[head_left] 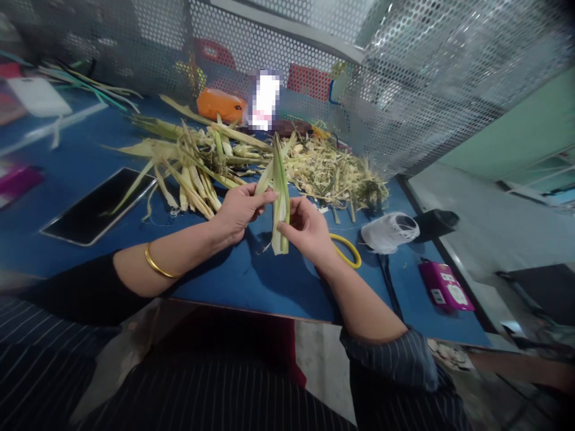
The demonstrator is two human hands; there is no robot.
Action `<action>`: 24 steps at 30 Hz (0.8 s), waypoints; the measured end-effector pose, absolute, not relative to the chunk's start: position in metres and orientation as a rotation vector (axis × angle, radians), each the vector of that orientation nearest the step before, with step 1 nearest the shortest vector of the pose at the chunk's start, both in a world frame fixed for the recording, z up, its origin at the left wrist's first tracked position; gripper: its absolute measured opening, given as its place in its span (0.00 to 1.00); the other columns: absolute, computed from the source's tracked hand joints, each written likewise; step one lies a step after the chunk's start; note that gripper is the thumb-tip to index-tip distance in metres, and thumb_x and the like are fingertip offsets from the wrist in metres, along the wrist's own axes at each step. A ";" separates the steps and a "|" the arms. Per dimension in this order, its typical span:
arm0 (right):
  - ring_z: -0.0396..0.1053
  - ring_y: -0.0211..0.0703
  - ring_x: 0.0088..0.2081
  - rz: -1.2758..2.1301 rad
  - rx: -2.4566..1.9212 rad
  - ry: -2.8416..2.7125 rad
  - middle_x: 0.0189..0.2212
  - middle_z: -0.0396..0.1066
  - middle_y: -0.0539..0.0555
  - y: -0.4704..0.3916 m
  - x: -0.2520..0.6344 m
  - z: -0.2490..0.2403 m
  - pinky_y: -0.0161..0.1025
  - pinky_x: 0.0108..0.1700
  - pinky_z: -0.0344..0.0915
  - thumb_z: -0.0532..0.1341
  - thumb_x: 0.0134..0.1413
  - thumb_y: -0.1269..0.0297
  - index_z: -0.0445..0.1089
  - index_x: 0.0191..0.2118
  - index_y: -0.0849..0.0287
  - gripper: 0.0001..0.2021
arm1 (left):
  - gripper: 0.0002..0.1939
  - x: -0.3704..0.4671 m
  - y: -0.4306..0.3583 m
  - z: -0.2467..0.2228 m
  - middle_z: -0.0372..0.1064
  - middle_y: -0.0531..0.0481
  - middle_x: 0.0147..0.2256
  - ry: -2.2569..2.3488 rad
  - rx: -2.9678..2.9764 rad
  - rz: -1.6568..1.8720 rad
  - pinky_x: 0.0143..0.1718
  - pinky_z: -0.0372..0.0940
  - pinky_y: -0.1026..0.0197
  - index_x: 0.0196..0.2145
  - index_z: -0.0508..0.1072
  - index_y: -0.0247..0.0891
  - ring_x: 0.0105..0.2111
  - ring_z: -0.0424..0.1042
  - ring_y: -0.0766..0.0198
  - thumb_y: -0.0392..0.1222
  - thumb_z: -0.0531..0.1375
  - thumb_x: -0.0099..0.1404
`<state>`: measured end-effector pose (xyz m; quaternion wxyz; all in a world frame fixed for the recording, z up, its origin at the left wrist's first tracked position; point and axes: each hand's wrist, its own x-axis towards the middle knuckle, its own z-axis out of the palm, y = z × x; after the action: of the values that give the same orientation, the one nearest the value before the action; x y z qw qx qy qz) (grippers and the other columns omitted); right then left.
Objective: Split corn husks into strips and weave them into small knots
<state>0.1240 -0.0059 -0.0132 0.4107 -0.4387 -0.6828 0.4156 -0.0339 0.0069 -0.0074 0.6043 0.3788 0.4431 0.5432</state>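
Your left hand (240, 211) and right hand (309, 227) both held a green husk (280, 173) above the blue surface (265, 287). Beyond them, pale husks (191, 182) lay in a pile to the left, with a heap of shreds (332, 170) to the right. You had a dark-screened device (96, 206) at left, and a yellow loop (353, 254) just beside your right wrist.

Husks (194, 182) on table (265, 287); phone (96, 206) left, packet (444, 286) right.
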 end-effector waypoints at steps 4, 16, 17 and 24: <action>0.55 0.33 0.23 0.935 -1.169 -1.762 0.21 0.58 0.43 -0.005 0.124 -0.016 0.33 0.27 0.55 0.62 0.47 0.65 0.61 0.28 0.57 0.07 | 0.14 -0.033 0.007 -0.009 0.57 0.58 0.19 1.024 0.892 1.252 0.17 0.43 0.67 0.28 0.70 0.35 0.17 0.53 0.74 0.45 0.69 0.49; 0.52 0.32 0.22 0.744 -1.288 -1.562 0.18 0.58 0.44 0.000 0.127 -0.019 0.32 0.24 0.52 0.61 0.49 0.61 0.62 0.24 0.57 0.09 | 0.21 -0.027 -0.009 -0.007 0.65 0.56 0.27 1.198 1.524 1.082 0.28 0.55 0.64 0.28 0.66 0.37 0.25 0.60 0.69 0.45 0.72 0.42; 0.53 0.32 0.22 0.767 -1.283 -1.548 0.18 0.58 0.44 0.000 0.128 -0.020 0.32 0.24 0.52 0.62 0.49 0.60 0.62 0.24 0.57 0.10 | 0.19 -0.027 -0.009 -0.006 0.64 0.56 0.26 1.179 1.511 1.069 0.28 0.56 0.64 0.28 0.66 0.37 0.26 0.61 0.69 0.44 0.71 0.43; 0.51 0.32 0.23 0.637 -1.241 -1.486 0.19 0.56 0.44 0.004 0.133 -0.016 0.33 0.26 0.52 0.62 0.50 0.58 0.59 0.23 0.57 0.14 | 0.10 -0.031 -0.005 -0.010 0.65 0.54 0.22 1.134 1.421 1.050 0.28 0.55 0.64 0.25 0.73 0.35 0.24 0.60 0.69 0.44 0.66 0.52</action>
<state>0.1332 0.0043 -0.0155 0.5243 -0.5185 -0.6208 0.2663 -0.0313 -0.0045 -0.0097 0.4978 0.5871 0.4685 0.4336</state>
